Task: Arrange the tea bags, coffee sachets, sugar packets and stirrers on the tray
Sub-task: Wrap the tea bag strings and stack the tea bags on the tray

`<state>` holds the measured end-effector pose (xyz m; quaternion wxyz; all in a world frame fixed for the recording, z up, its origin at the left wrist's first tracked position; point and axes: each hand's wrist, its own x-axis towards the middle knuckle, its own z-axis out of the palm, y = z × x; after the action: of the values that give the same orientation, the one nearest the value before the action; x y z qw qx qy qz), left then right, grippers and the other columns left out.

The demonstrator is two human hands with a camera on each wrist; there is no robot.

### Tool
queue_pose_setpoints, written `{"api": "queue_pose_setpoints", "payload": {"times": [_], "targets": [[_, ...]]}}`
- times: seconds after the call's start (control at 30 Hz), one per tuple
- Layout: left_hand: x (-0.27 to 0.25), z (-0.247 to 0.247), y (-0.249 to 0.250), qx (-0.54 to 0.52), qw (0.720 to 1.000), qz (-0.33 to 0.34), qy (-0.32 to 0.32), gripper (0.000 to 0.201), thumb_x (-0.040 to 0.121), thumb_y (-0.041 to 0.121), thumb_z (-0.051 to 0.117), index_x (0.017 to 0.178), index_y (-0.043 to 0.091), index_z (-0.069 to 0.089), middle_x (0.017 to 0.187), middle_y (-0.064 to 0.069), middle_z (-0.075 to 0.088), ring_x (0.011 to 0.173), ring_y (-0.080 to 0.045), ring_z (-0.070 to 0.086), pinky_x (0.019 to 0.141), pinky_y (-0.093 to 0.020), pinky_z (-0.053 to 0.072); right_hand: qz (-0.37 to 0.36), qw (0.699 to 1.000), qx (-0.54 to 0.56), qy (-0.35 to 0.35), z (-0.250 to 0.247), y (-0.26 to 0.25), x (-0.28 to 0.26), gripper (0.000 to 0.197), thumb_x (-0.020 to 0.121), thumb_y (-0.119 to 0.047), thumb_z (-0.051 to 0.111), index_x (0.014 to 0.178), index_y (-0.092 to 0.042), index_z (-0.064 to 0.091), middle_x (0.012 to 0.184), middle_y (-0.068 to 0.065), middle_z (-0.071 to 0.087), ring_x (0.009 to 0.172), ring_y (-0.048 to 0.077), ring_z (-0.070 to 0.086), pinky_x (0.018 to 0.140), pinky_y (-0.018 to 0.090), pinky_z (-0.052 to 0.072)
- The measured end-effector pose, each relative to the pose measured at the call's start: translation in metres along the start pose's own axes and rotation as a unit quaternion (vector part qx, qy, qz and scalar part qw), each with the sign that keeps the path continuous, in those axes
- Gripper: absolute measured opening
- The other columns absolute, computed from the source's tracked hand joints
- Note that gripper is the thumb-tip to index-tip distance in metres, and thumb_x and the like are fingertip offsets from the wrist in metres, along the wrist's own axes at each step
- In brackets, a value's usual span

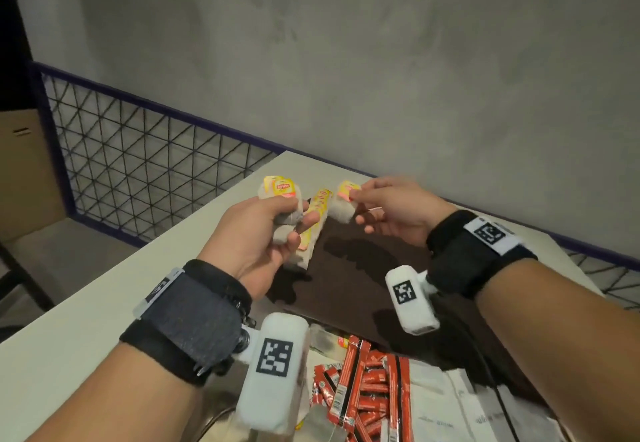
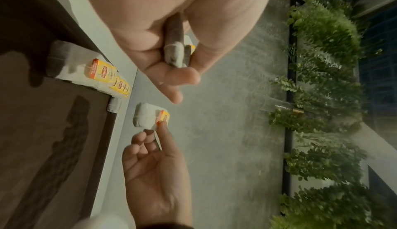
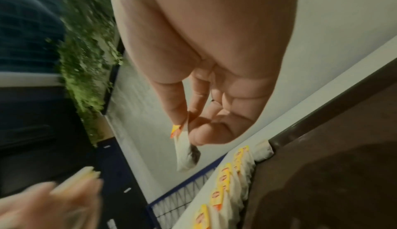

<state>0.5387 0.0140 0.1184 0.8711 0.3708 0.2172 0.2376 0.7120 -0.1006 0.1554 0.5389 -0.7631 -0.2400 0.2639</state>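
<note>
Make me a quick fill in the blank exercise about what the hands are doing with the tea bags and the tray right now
1. The right hand pinches a single tea bag by its ____ paper tag.
2. The left hand grips a small ____ of tea bags.
3. A row of tea bags is lined up along the left edge of the dark brown ____.
4. The red sachets lie ____ the tray, nearer the person.

Missing words: yellow; stack; tray; off

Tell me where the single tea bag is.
Head view, centre: the right hand pinches the single tea bag above the tray's far edge, right of the tea-bag row.
</note>
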Motion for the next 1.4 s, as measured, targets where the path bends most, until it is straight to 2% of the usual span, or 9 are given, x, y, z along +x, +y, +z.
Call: {"api": "queue_pose_setpoints", "payload": {"times": [0.17,0.27,0.73,0.93,1.03,1.1,1.17,1.27,1.4], "targets": [[0.004,-0.006,0.0,-0.009,1.0,-0.004,0.014,0.02,0.099,0.008,0.06,0.116,-0.001,0.066,0.099,-0.015,0.075,0.072,-0.014,0.077,0.038,-0.016,0.041,0.011,0.98,-0.191,0.048,-0.003,0.017,0.059,0.02,0.095,-0.012,0.069,0.081,-0.015,0.054,0.067,0.007,0.058,0.058,0.018,0.059,0.051,0.026,0.047],[0.01,-0.009,0.0,-0.014,1.0,-0.003,0.016,0.017,0.098,0.005,0.06,0.111,-0.002,0.067,0.097,-0.015,0.075,0.068,-0.014,0.076,0.038,-0.016,0.041,0.039,0.967,-0.248,0.03,-0.007,0.036,0.078,0.014,0.096,-0.012,0.066,0.085,-0.014,0.057,0.068,0.009,0.067,0.062,0.02,0.065,0.054,0.027,0.05],[0.011,-0.007,-0.002,-0.013,1.0,0.001,0.026,0.013,0.095,0.002,0.062,0.106,-0.001,0.069,0.087,-0.013,0.077,0.071,-0.017,0.077,0.038,-0.018,0.042,0.059,0.981,-0.158,0.096,-0.005,0.044,0.117,0.014,0.099,-0.004,0.058,0.089,-0.008,0.049,0.073,0.016,0.054,0.055,0.027,0.067,0.059,0.036,0.062],[0.01,-0.006,-0.005,-0.006,0.999,0.003,0.031,0.012,0.095,0.002,0.062,0.105,0.0,0.07,0.093,-0.015,0.077,0.074,-0.019,0.077,0.039,-0.019,0.043,0.076,0.987,-0.118,0.082,-0.01,0.042,0.109,0.022,0.09,-0.006,0.074,0.083,-0.006,0.054,0.081,0.016,0.055,0.079,0.03,0.066,0.08,0.043,0.063],[0.008,-0.005,-0.004,-0.007,1.0,0.006,0.03,0.009,0.095,0.001,0.063,0.1,0.0,0.07,0.088,-0.014,0.077,0.071,-0.018,0.077,0.038,-0.019,0.043,0.069,0.991,-0.089,0.078,-0.007,0.042,0.107,0.035,0.083,0.015,0.071,0.108,-0.004,0.055,0.109,0.019,0.049,0.092,0.034,0.063,0.087,0.047,0.06],[0.008,-0.006,-0.004,-0.006,1.0,0.008,0.029,0.011,0.096,0.003,0.063,0.104,0.0,0.07,0.09,-0.014,0.076,0.069,-0.016,0.077,0.039,-0.018,0.044,0.064,0.992,-0.068,0.082,-0.005,0.041,0.105,0.055,0.082,0.022,0.067,0.129,0.001,0.048,0.132,0.024,0.044,0.099,0.038,0.061,0.08,0.043,0.062],[0.009,-0.006,-0.004,-0.006,1.0,0.007,0.028,0.013,0.096,0.005,0.063,0.107,0.001,0.069,0.087,-0.012,0.077,0.069,-0.015,0.076,0.039,-0.017,0.044,0.056,0.994,-0.051,0.083,-0.002,0.039,0.103,0.058,0.083,0.024,0.063,0.133,0.002,0.045,0.141,0.025,0.039,0.104,0.04,0.059,0.071,0.037,0.062],[0.008,-0.004,-0.004,-0.006,1.0,0.005,0.021,0.01,0.096,0.007,0.063,0.101,0.001,0.069,0.076,-0.009,0.077,0.068,-0.016,0.076,0.039,-0.018,0.045,0.055,0.995,-0.029,0.084,0.0,0.038,0.103,0.054,0.085,0.023,0.059,0.133,0.002,0.045,0.139,0.022,0.04,0.112,0.042,0.06,0.07,0.035,0.06],[0.006,-0.002,-0.004,-0.03,0.999,-0.004,0.015,0.015,0.098,0.013,0.061,0.104,0.001,0.067,0.082,-0.013,0.076,0.067,-0.02,0.075,0.041,-0.02,0.048,0.065,0.996,-0.015,0.064,0.001,0.037,0.099,0.041,0.086,0.022,0.059,0.115,-0.005,0.049,0.116,0.017,0.046,0.11,0.041,0.065,0.078,0.036,0.06]]}}
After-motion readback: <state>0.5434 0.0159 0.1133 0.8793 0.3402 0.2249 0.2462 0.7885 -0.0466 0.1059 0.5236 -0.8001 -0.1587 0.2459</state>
